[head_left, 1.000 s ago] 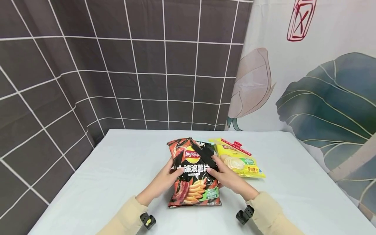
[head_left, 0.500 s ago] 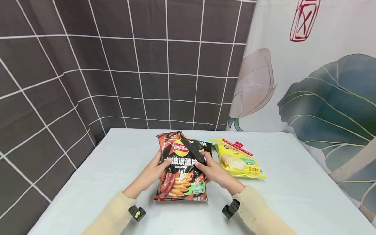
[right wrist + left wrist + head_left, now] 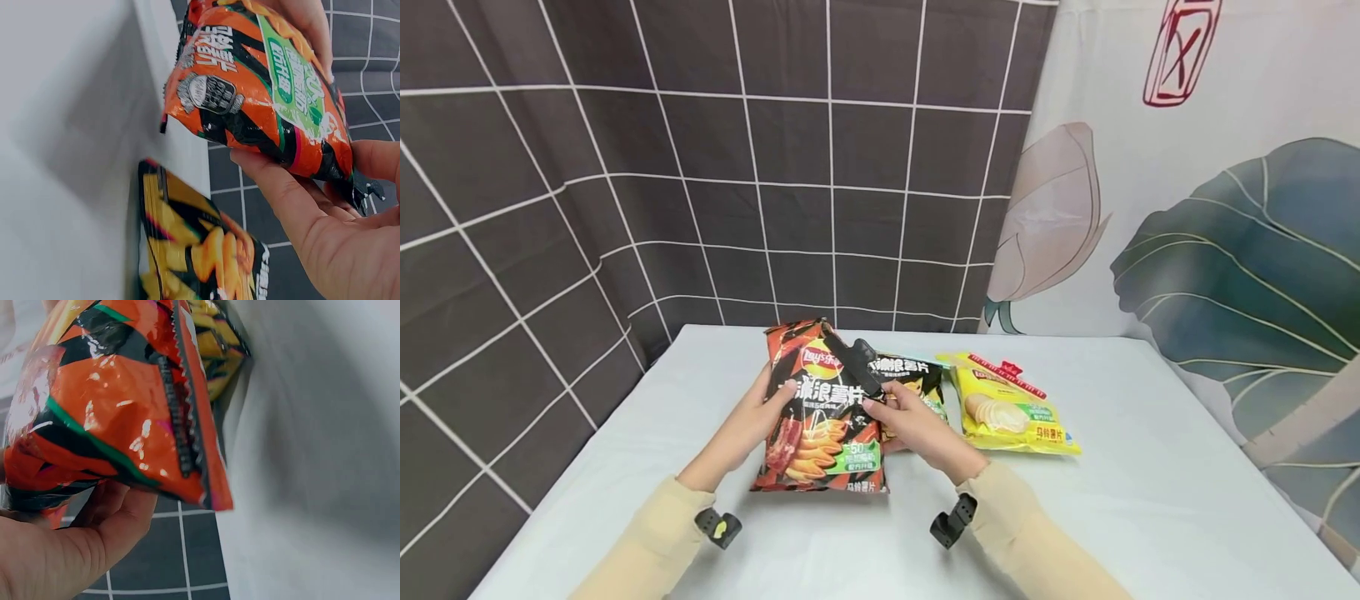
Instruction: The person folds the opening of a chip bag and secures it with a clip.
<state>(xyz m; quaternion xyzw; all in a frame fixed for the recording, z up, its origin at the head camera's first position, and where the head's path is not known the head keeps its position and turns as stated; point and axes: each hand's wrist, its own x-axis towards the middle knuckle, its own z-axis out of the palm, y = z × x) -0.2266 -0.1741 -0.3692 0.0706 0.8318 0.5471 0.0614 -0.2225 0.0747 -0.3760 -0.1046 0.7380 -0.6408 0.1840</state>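
Note:
A red and black bag of Lay's potato chips (image 3: 820,433) is held up between both hands over the white table. A black bag clip (image 3: 857,364) runs slantwise across its upper right corner. My left hand (image 3: 741,429) grips the bag's left edge, thumb on the front. On the right edge, just below the clip, my right hand (image 3: 921,425) pinches the bag with its thumb in front. From the right wrist view, fingers support the bag (image 3: 250,87) from behind. The left wrist view shows the bag's crimped end (image 3: 194,425) close over the cloth.
Behind the held bag lies a black and yellow chip bag (image 3: 917,375), partly hidden. To its right is a yellow Lay's bag (image 3: 1000,417) with a red clip (image 3: 1009,377) along its top. A dark grid curtain (image 3: 790,208) hangs behind the white table (image 3: 1150,500).
Both hands have carried the red and black chip bag left and slightly away from me. More of the black and yellow bag behind now shows.

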